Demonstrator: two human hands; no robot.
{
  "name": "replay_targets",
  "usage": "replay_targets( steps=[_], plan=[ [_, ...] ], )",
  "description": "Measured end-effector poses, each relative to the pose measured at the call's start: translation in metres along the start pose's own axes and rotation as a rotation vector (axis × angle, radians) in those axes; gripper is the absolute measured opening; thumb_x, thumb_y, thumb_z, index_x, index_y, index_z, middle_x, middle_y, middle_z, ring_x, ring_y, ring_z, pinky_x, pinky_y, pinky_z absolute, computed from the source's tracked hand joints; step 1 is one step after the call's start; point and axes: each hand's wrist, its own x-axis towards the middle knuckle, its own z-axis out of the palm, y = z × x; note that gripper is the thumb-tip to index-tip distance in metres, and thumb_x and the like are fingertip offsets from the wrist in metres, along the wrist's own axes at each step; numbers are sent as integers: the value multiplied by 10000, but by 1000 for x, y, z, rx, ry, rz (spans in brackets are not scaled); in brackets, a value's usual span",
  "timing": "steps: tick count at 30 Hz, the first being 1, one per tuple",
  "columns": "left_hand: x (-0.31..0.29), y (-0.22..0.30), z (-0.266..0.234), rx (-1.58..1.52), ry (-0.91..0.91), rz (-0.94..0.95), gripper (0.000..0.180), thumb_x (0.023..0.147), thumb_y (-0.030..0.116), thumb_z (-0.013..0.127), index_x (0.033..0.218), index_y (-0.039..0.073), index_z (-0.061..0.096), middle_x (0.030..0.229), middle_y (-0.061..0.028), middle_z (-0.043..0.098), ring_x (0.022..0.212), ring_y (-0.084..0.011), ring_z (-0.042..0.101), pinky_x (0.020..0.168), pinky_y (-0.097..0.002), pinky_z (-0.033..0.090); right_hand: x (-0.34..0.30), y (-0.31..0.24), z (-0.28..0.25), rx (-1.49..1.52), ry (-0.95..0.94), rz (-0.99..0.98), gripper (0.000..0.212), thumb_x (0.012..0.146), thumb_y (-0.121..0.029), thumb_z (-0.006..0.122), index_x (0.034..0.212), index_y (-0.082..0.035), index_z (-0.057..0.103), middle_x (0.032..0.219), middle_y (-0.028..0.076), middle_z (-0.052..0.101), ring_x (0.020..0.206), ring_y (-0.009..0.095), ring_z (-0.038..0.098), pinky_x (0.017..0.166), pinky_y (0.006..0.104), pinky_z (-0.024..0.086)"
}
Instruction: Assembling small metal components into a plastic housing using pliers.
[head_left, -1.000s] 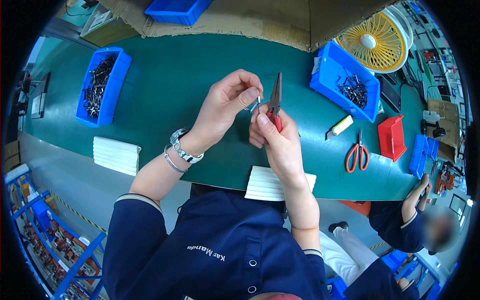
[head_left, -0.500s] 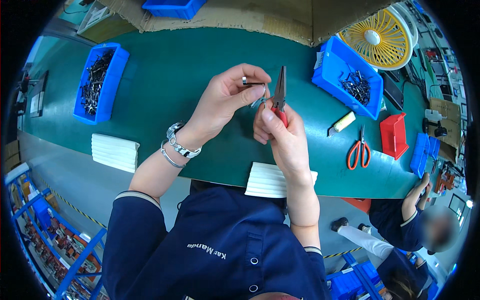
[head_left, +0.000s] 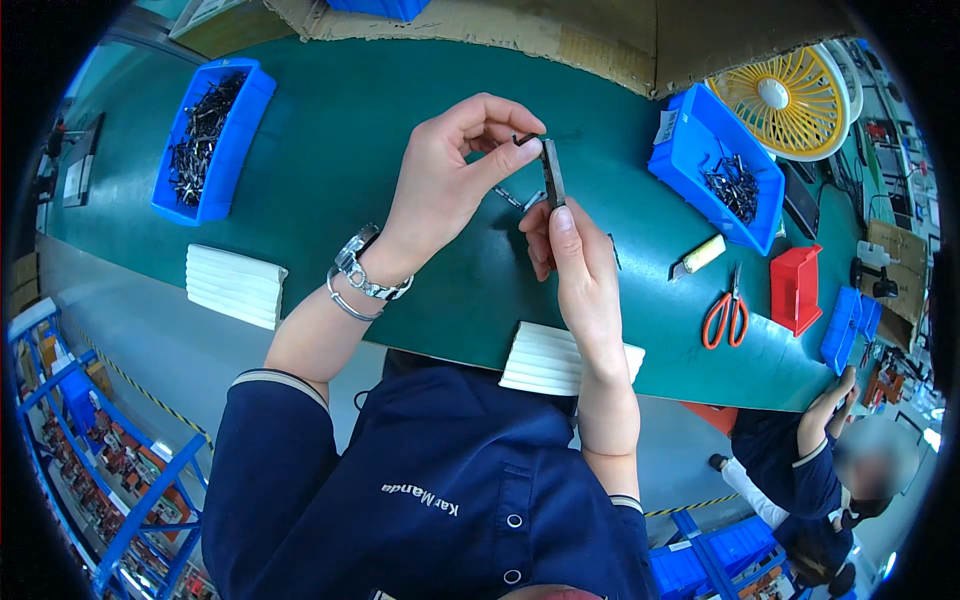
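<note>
Tilted dark pliers (head_left: 555, 178), small dark piece (head_left: 523, 138)

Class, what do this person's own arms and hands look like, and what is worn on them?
Both arms have short, pale-edged navy sleeves. The left hand is ungloved, with a silver watch and slim silver bangle at its wrist. The right hand is also ungloved, no jewellery showing.

A navy short-sleeved polo shirt (head_left: 350, 470) fills the lower middle of the frame, its sleeve hems (head_left: 283, 378) edged with a cream band bearing a thin dark line. Small white lettering (head_left: 420, 499) crosses the chest. Right of it, a stitched placket (head_left: 513, 490) carries two round, pale-rimmed snap buttons (head_left: 514, 521). Left of the frame's centre, a silver link-band wristwatch (head_left: 354, 260) sits above a slim silver bangle (head_left: 345, 304).
</note>
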Motion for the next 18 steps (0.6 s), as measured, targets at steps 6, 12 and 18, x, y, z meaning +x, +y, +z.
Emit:
replay_targets(
  steps=[6, 12, 18],
  plan=[
    [-2, -1, 1, 11, 12, 11, 143, 830, 90, 679, 952, 22, 645, 843, -26, 654, 768, -84, 606, 744, -228, 484, 1, 5, -1, -42, 4, 21, 411, 1003, -353, 375, 860, -10, 550, 599, 37, 470, 552, 130, 437, 524, 288, 357],
    [-8, 2, 8, -7, 63, 18, 131, 837, 67, 666, 945, 11, 619, 872, -42, 651, 794, -101, 614, 754, -237, 487, -1, 2, 4, -224, 82, -21, 386, 1003, -320, 378, 827, -4, 510, 621, 140, 508, 565, 240, 506, 550, 351, 394],
    [-12, 2, 8, -10, 102, 32, 120, 848, 54, 650, 949, 3, 608, 904, -53, 645, 819, -110, 613, 760, -239, 487, 0, -2, 7, -417, 152, -75, 369, 1002, -309, 384, 839, -3, 512, 619, 136, 506, 557, 236, 512, 540, 358, 400]
  ],
)
